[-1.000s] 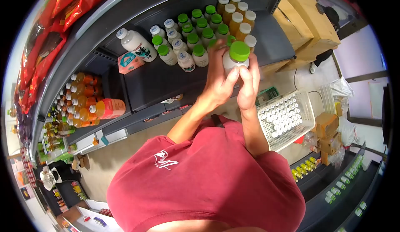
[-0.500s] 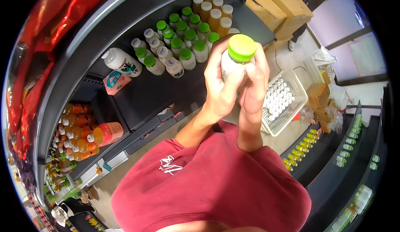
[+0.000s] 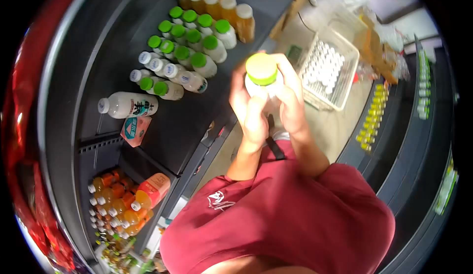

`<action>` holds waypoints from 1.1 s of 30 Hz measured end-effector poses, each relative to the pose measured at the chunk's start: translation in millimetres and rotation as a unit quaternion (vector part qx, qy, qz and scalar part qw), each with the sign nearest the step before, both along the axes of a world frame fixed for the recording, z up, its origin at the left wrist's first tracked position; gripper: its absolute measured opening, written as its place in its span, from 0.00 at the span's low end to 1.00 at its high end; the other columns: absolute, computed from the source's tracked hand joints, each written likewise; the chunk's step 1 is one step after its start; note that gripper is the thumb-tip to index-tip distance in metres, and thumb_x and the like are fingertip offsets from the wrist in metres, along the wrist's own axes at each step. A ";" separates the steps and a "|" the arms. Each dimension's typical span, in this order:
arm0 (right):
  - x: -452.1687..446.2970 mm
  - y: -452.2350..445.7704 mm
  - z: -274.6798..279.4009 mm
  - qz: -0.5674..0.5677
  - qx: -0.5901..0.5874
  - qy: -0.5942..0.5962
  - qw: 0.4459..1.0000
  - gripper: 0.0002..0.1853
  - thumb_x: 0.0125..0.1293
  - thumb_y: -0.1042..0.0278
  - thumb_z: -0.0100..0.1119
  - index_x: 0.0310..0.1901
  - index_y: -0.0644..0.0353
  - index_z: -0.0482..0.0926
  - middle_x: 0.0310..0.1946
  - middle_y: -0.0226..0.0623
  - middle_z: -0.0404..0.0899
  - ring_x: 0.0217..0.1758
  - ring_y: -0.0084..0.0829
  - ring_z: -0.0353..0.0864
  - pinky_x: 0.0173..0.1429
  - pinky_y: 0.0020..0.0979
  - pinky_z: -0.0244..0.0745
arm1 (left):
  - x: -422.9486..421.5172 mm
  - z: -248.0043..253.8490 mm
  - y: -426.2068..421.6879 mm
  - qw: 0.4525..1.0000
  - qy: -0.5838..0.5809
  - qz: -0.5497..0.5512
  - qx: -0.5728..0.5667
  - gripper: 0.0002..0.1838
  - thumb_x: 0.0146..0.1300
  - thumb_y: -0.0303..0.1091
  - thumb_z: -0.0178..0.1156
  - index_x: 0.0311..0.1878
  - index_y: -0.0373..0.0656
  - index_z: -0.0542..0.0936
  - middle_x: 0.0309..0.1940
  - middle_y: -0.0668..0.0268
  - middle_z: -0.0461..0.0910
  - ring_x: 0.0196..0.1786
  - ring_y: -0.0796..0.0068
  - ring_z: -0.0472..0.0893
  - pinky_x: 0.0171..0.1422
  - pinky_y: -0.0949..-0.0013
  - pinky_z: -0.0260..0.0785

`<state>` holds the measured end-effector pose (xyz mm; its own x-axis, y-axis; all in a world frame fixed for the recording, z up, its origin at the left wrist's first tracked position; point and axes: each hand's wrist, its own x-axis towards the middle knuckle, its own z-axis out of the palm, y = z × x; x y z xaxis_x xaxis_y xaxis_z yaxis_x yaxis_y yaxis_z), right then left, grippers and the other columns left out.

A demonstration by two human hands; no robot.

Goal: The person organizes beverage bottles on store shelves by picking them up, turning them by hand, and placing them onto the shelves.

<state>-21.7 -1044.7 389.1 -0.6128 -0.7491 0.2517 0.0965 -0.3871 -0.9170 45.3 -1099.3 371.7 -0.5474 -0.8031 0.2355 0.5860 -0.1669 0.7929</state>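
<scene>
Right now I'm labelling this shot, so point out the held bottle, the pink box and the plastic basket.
Held bottle (image 3: 262,76): head view, on its green cap.
Pink box (image 3: 135,130): head view, on its printed side.
Plastic basket (image 3: 348,80): head view, on its bare side wall.

One green-capped bottle (image 3: 262,72), clasped between a person's left hand (image 3: 251,114) and right hand (image 3: 292,101). Alongside, dark shelf (image 3: 189,114): bottles in rows (image 3: 203,64), large white bottle (image 3: 129,105), pink box (image 3: 136,130). Beyond, pale basket (image 3: 352,72) of white-topped items (image 3: 323,67).

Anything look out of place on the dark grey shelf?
Possibly: two small round white bottles with green caps, since a row of white-capped bottles separates them from the other green-capped bottles. No spill shows.
</scene>
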 end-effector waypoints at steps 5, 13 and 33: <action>6.7 21.8 -6.2 -0.018 0.020 0.022 0.999 0.20 0.61 0.63 0.52 0.53 0.66 0.70 0.44 0.34 0.75 0.50 0.21 0.73 0.57 0.24 0.67 | 7.4 -4.4 15.5 0.998 0.010 -0.030 0.050 0.31 0.55 0.41 0.56 0.59 0.31 0.71 0.61 0.52 0.72 0.62 0.63 0.73 0.69 0.63 0.61; -4.8 90.6 3.2 -0.096 -0.027 0.046 0.994 0.22 0.61 0.60 0.54 0.52 0.68 0.70 0.45 0.38 0.77 0.51 0.24 0.74 0.57 0.27 0.68 | -17.1 6.3 75.8 0.995 0.027 -0.092 0.037 0.30 0.53 0.42 0.56 0.57 0.34 0.72 0.59 0.50 0.74 0.62 0.62 0.73 0.70 0.62 0.60; -50.8 534.2 33.2 -0.488 -0.047 0.149 0.859 0.25 0.59 0.57 0.55 0.50 0.72 0.73 0.43 0.44 0.78 0.48 0.31 0.78 0.55 0.31 0.72 | -114.3 42.5 496.3 0.877 0.052 -0.474 -0.052 0.29 0.54 0.42 0.54 0.58 0.38 0.70 0.64 0.48 0.68 0.67 0.58 0.68 0.73 0.57 0.56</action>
